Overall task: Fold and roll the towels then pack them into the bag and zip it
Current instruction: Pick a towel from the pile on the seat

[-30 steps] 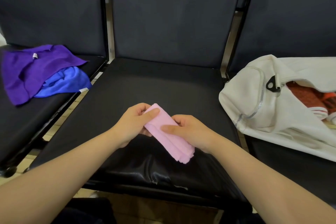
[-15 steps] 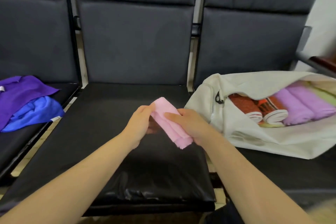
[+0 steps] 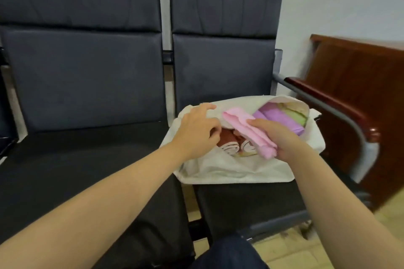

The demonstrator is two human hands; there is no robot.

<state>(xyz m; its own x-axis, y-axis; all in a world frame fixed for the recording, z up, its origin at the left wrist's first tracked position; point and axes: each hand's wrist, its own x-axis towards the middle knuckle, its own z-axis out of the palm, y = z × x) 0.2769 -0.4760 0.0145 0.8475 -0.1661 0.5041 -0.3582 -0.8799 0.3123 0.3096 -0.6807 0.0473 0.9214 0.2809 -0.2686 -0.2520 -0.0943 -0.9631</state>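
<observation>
- We see the bag (image 3: 229,170) as matt, creased off-white cloth.
- The pink towel (image 3: 247,129) looks to us like soft, matt cloth.
- We take the seat (image 3: 87,159) for dark leatherette with a faint sheen.
- The armrest (image 3: 328,103) is glossy red-brown wood on a matt grey metal frame (image 3: 369,156).
- The cabinet (image 3: 360,72) is polished wood.

A cream bag (image 3: 231,171) lies open on the black padded seat (image 3: 251,203) beside the armrest (image 3: 323,102), at the row's end.
</observation>
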